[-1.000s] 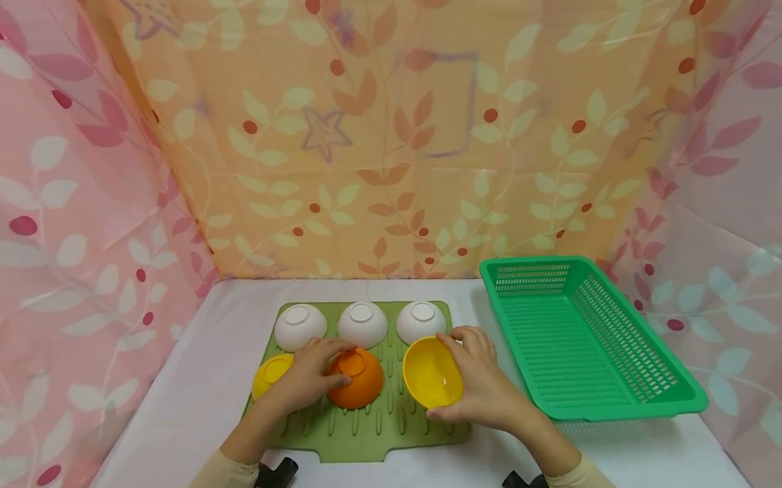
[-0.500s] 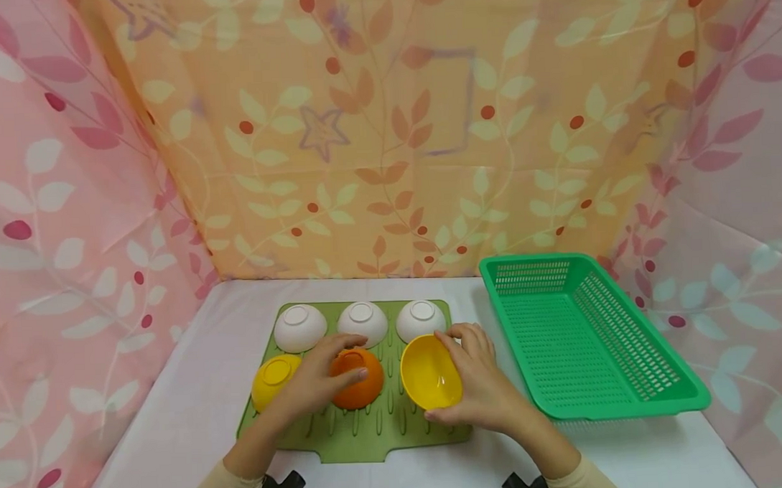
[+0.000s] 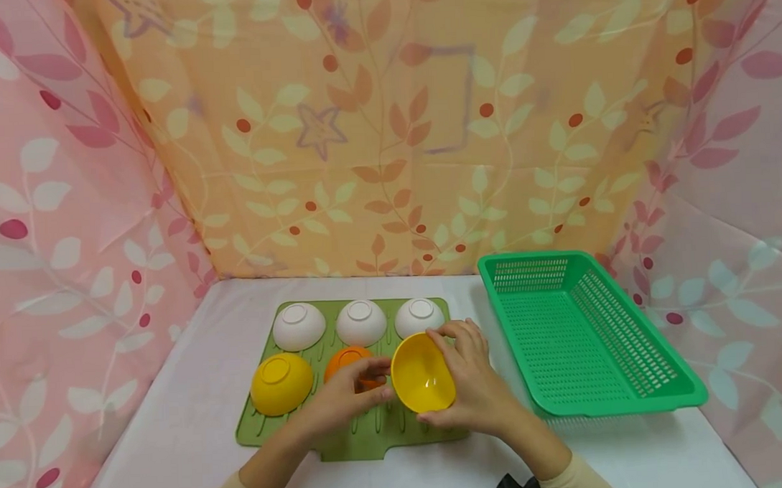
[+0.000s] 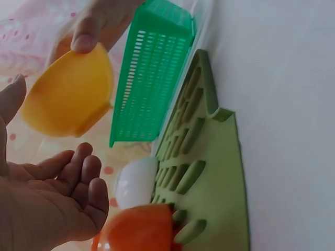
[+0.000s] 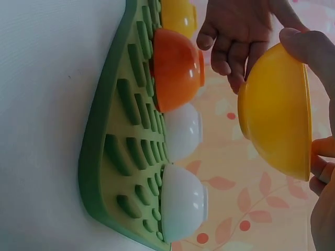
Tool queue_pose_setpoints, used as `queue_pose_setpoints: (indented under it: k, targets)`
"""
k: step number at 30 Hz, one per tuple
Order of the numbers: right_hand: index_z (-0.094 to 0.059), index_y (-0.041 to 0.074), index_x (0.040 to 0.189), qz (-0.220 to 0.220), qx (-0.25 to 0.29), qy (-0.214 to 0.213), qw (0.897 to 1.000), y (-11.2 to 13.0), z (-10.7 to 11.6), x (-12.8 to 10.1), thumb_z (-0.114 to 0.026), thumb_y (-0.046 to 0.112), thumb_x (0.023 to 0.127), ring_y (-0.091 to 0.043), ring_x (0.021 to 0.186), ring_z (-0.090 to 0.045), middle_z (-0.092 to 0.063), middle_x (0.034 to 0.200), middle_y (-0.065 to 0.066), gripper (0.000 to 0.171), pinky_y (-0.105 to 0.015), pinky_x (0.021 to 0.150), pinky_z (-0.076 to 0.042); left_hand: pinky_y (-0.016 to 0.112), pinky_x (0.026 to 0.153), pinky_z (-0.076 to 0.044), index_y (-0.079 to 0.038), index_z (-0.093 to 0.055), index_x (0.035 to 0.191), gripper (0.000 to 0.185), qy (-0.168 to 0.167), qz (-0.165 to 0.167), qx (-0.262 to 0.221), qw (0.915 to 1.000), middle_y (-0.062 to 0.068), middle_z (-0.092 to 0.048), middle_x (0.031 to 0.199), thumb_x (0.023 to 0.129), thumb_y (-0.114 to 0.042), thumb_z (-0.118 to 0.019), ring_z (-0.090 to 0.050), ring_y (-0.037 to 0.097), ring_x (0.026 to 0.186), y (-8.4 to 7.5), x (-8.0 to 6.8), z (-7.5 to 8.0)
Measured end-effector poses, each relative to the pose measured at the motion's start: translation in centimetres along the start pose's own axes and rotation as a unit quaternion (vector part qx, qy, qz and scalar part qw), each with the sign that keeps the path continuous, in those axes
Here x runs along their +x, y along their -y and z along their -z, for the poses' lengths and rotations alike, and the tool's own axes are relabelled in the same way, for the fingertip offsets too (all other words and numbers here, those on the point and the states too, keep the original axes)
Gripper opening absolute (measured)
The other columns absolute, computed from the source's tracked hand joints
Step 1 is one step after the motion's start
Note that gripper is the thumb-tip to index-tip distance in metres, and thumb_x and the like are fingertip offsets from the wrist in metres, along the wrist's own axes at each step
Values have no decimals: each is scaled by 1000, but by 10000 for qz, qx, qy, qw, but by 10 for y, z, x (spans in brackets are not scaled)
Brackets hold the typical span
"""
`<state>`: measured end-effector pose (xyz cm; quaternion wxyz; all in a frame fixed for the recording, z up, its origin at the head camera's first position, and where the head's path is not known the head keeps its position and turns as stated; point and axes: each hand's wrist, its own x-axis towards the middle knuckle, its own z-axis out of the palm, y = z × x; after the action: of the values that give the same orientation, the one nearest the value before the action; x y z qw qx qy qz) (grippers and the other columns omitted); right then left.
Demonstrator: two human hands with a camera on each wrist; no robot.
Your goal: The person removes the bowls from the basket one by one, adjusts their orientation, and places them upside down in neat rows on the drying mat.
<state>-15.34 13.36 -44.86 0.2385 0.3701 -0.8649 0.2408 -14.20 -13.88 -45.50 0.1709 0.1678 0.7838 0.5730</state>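
My right hand (image 3: 460,374) grips a yellow bowl (image 3: 423,372) by its rim, tilted on edge above the green ribbed mat (image 3: 372,435), with its hollow facing me. In the right wrist view the fingers (image 5: 314,47) curl over the yellow bowl (image 5: 277,110). My left hand (image 3: 354,392) is open over the upturned orange bowl (image 3: 348,358), its fingertips close to the held bowl's left side. The left wrist view shows that hand's bare palm (image 4: 52,204) below the yellow bowl (image 4: 68,99).
A second yellow bowl (image 3: 281,383) and three white bowls (image 3: 361,322) lie upside down on the mat. A green slotted basket (image 3: 629,401) stands to the right on the white table. Patterned cloth walls close in the left, back and right.
My left hand has let go of the orange bowl and moved right towards the held yellow bowl. My right hand has shifted that bowl a little left and up.
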Motion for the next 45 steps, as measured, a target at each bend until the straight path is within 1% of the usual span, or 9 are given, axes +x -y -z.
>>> queue_pose_setpoints:
  k: [6, 18, 25, 29, 32, 35, 38, 40, 45]
  targets:
    - [-45, 3, 151, 259, 56, 100, 9996, 2, -5, 0, -91, 65, 56, -35, 142, -29, -41, 144, -15, 122, -53, 124, -6, 38, 97, -55, -5, -53, 145, 64, 233, 213, -680, 9972, 8, -65, 133, 95, -39, -73, -62, 24, 118, 1, 0, -6]
    - [-45, -2, 150, 648, -298, -299, 9970, 5, -16, -3, -94, 65, 51, -38, 140, -33, -44, 143, -17, 129, -61, 121, -11, 33, 96, -55, 4, -51, 145, 67, 73, 605, -1619, 9849, 12, -66, 129, 91, -25, -80, -64, 22, 112, -1, -2, -5]
    - [-34, 1, 157, 394, -343, -99, 9986, 10, -17, -4, -88, 70, 58, -38, 147, -27, -32, 157, -20, 132, -58, 123, -6, 31, 96, -54, 7, -44, 145, 71, -258, 773, -1830, 9797, 17, -59, 132, 90, -18, -80, -59, 23, 112, -10, -4, -4]
    - [-28, 9, 162, -375, 294, 115, 9988, 10, -9, -3, -87, 64, 69, -36, 150, -22, -26, 163, -17, 123, -61, 120, -13, 31, 94, -54, 4, -46, 142, 69, -423, 675, -1670, 9827, 18, -56, 133, 87, -17, -83, -58, 25, 114, -12, -5, -1]
    - [-30, 17, 162, -1423, 1309, 345, 9805, 9, 0, -1, -86, 52, 79, -35, 149, -25, -29, 163, -10, 105, -66, 116, -25, 35, 96, -54, -3, -49, 139, 68, -590, 480, -1338, 9881, 15, -56, 134, 84, -18, -86, -58, 27, 116, -12, -5, 2]
    - [-37, 15, 158, -2317, 2548, 573, 9371, 7, 7, 1, -81, 38, 88, -37, 149, -31, -36, 162, -8, 86, -71, 113, -27, 43, 102, -51, -12, -51, 138, 70, -826, 312, -922, 9918, 9, -58, 134, 80, -21, -90, -58, 28, 118, -13, -6, 4]
    - [-40, 12, 156, -2810, 3271, 762, 8990, 4, 11, 2, -76, 34, 93, -36, 149, -34, -42, 160, -8, 77, -69, 117, -22, 49, 106, -47, -19, -54, 136, 72, -1105, 143, -368, 9931, 2, -60, 132, 76, -25, -93, -56, 26, 119, -14, -6, 3]
    - [-39, 12, 157, -2962, 3365, 898, 8894, 3, 10, 3, -75, 38, 93, -34, 149, -35, -42, 160, -7, 78, -67, 119, -21, 52, 106, -44, -21, -55, 134, 72, -1238, -44, -7, 9923, -1, -60, 130, 74, -25, -94, -55, 26, 120, -14, -6, 2]
    - [-39, 13, 158, -3192, 3297, 1088, 8818, 5, 6, 3, -76, 48, 90, -36, 147, -37, -45, 157, -8, 84, -71, 115, -24, 57, 107, -41, -24, -57, 129, 71, -1421, -590, 719, 9855, -5, -57, 128, 70, -23, -96, -53, 29, 124, -13, -6, -4]
